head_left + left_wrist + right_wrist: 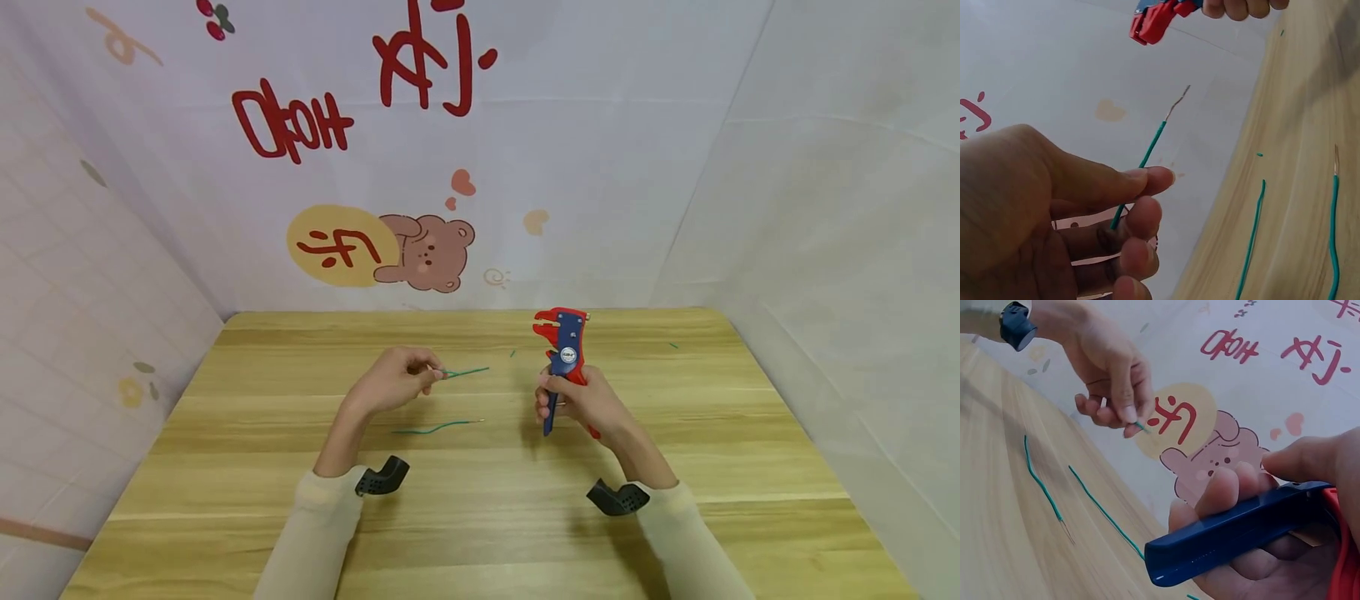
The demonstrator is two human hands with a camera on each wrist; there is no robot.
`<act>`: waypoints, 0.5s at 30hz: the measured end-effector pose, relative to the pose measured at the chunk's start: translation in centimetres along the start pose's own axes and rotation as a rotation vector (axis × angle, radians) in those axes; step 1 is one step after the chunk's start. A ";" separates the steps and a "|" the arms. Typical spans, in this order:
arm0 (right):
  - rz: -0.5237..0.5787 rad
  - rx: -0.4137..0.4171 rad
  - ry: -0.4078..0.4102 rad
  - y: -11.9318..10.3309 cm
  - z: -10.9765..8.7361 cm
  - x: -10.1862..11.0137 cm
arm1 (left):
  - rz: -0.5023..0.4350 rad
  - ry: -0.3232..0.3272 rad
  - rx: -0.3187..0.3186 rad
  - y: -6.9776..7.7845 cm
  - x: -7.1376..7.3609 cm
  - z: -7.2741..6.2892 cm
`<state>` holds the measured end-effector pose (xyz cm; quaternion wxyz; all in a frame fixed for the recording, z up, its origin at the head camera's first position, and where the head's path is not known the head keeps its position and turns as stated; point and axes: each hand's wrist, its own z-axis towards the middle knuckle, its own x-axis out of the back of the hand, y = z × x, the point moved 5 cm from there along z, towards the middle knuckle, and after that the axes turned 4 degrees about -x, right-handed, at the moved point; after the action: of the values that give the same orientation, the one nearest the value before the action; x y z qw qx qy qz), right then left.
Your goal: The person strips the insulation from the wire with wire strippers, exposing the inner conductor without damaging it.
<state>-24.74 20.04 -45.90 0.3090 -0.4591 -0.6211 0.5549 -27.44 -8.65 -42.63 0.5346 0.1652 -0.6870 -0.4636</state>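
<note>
Between thumb and forefinger, my left hand pinches a green wire; its bare copper end sticks up past the fingertips. My right hand grips the handles of a red and blue wire stripper, held upright with its mouth toward the left. In the left wrist view only the stripper's red head shows, apart from the wire. A second green wire lies on the table near the left hand, with bare copper at its right end. Another green wire lies beside it, with no bare copper visible.
Small green scraps lie on the wooden table, one scrap between the hands and another scrap at the far right. A white printed cloth hangs behind the table and along its sides.
</note>
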 end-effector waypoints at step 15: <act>0.026 0.038 -0.075 0.0 -0.1 0.1 | 0.065 0.052 0.047 -1.6 -0.8 0.7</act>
<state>-24.68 20.16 -45.89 0.2868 -0.4400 -0.6155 0.5877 -28.19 -8.59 -44.38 0.5630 0.1672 -0.6887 -0.4251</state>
